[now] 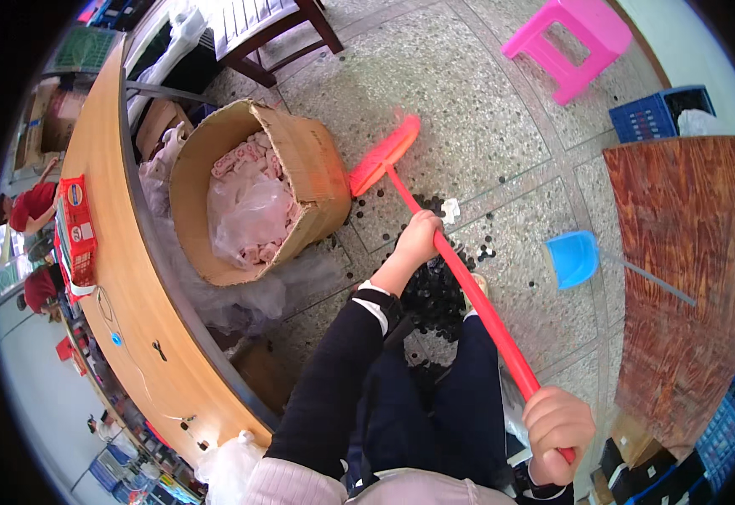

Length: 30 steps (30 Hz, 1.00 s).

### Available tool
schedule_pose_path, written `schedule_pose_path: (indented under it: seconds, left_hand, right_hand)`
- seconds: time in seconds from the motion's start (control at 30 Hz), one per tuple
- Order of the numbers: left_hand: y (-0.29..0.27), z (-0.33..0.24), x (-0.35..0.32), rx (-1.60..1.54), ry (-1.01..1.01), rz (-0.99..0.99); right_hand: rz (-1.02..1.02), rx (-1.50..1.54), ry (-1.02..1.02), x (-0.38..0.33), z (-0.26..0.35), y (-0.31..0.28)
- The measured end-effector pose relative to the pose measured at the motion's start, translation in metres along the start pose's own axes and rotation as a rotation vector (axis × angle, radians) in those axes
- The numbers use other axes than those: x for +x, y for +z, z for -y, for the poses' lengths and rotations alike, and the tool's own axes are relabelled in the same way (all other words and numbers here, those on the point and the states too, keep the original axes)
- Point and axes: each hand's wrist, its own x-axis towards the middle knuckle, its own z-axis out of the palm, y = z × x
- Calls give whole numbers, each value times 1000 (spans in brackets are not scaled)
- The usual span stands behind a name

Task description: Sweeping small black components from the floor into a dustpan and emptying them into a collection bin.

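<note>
Both my hands grip the red handle of a broom (pixel 489 316) that slants across in front of me. My left hand (pixel 419 236) is closed round the handle partway down, and my right hand (pixel 557 431) wraps round it close to its top end. The orange head with pink bristles rests on the speckled floor beside a big cardboard box (pixel 321 168). Round black pieces (pixel 431 296) lie heaped by my feet, with others scattered over the floor. A white scrap (pixel 450 210) lies beyond the heap. To the right is a blue dustpan (pixel 573 259) with a grey stick handle.
The box holds pinkish pieces and clear plastic. A long wooden-topped table (pixel 132 252) curves along the left. A brown wooden board (pixel 687 286) and blue crates (pixel 658 114) stand at the right. A pink stool (pixel 573 42) and a dark wooden chair (pixel 270 38) are at the back.
</note>
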Motion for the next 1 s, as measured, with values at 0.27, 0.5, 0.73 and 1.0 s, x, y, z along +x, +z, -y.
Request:
schedule_pose_path:
  seconds: [0.27,0.5,0.73,1.0]
  left_hand:
    - [84,-94,-61,146,-245,438]
    - [65,-159,-59,55,-151,263]
    - [8,-30,-136,331,-298,474]
    - [118,-110,-137,200,-271,443]
  right_hand:
    - [-118,48,-21,-50,75,-55]
    - [-495,61,-108,-169,81,-141]
    - [-137,152,190,-118,-1,-44]
    - [-418,29,140,-162,60,-73]
